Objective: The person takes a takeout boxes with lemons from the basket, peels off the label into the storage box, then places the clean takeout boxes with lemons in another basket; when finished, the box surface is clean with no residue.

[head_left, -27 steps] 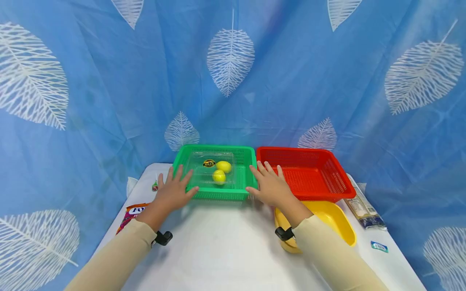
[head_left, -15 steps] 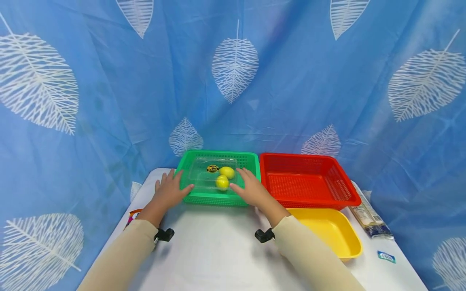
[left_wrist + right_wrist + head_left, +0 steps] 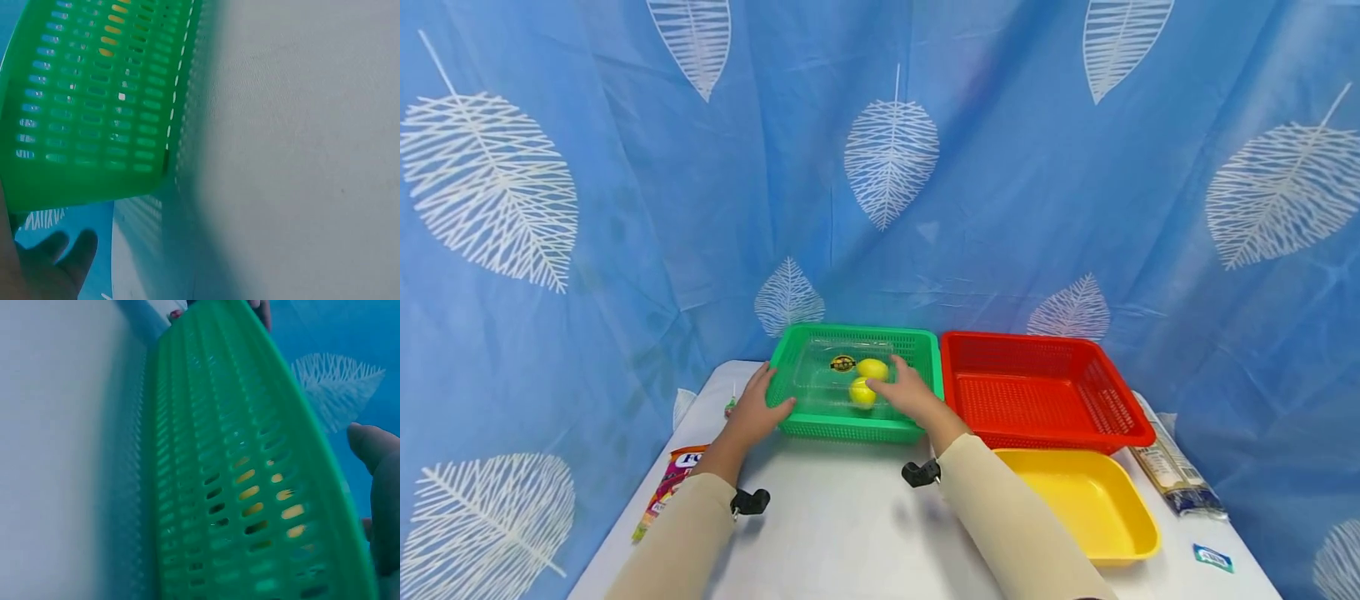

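A green basket (image 3: 850, 425) stands at the back of the table. In it lie a clear plastic box (image 3: 816, 371) with a dark-and-gold label and two lemons, one behind (image 3: 872, 369) and one in front (image 3: 862, 394). Whether the lemons are inside the box, I cannot tell. My left hand (image 3: 754, 414) is at the basket's left front corner, thumb apart and fingers along the outer side; contact is unclear. My right hand (image 3: 913, 396) reaches over the basket's front right rim, thumb beside the front lemon, fingers spread. In the right wrist view, the thumb (image 3: 375, 447) shows above the rim.
A red basket (image 3: 1045, 437) adjoins the green one on the right, with a yellow tub (image 3: 1075, 500) before it. A packaged item (image 3: 1176, 475) and a small blue packet (image 3: 1213, 557) lie far right. A colourful snack bag (image 3: 673, 483) and a lollipop (image 3: 730, 407) lie left.
My right hand has moved left, from between the two baskets to over the green one near the lemons. My left hand has shifted slightly to its left side. The head view has tilted up a little.
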Available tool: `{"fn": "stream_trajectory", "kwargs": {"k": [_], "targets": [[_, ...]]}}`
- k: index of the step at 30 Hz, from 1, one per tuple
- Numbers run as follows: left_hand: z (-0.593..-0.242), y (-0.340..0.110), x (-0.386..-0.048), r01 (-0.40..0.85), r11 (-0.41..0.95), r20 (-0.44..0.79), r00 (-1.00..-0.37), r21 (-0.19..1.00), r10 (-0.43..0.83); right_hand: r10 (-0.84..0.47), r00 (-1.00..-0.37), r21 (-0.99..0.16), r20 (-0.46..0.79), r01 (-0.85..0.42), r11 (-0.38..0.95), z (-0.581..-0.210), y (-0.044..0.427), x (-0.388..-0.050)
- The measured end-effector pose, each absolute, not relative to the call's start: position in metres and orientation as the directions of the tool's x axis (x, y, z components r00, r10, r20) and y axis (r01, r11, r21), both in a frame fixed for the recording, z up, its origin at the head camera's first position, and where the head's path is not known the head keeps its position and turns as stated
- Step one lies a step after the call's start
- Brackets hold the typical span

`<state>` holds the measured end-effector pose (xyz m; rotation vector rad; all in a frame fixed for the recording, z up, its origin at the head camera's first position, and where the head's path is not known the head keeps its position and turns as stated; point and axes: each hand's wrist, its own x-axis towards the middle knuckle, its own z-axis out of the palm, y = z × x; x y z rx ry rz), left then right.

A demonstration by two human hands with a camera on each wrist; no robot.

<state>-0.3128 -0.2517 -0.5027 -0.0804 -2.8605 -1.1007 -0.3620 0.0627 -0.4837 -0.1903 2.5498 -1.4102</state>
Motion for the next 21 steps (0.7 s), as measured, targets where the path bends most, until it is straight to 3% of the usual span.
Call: {"fn": "stream_trajectory", "kwargs": {"k": [10, 18, 21], "targets": [[-0.509, -0.252, -0.309, 0.042, 0.718, 0.032, -0.999, 0.695, 0.028, -0.278, -0.936, -0.851, -0.215, 0.040, 0.524, -0.496, 0.059, -0.374], [-0.503, -0.254, -0.313, 0.033, 0.700, 0.024, -0.999, 0.714, 0.023, -0.330, -0.901, -0.937, -0.283, 0.185, 0.297, -0.494, 0.059, -0.377], [-0.505, -0.255, -0.314, 0.025, 0.699, 0.018, -1.000, 0.715, 0.017, -0.323, -0.900, -0.937, -0.293, 0.203, 0.284, -0.494, 0.058, -0.377]]}}
